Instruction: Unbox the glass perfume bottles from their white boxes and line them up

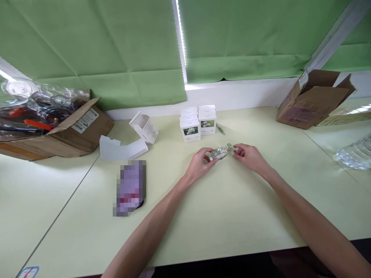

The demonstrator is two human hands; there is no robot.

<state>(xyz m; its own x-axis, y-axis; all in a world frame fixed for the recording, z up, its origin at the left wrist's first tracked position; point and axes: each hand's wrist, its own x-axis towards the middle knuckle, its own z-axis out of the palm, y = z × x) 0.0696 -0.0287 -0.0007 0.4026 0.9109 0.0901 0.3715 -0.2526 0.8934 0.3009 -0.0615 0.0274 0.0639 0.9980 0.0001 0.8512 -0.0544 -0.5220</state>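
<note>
My left hand (200,162) is closed round a small clear glass bottle (218,153), thumb on the near side and fingers on the far side. The bottle lies tilted just over the table, its silver top (228,146) pointing right. Close beside that top is my right hand (248,156), fingers curled, with a small gap between thumb and forefinger. No thing can be made out clearly in that gap. Beyond my hands stand several white boxes (190,131) with flower pictures, and a pen (220,129) lies at their right side.
An opened white box (144,128) and a folded white card (124,150) lie to the left, above a blurred-out phone-shaped thing (131,188). A cardboard box (78,129) full of wrapped items stands far left. Another carton (311,101) and clear plastic (356,153) are at right.
</note>
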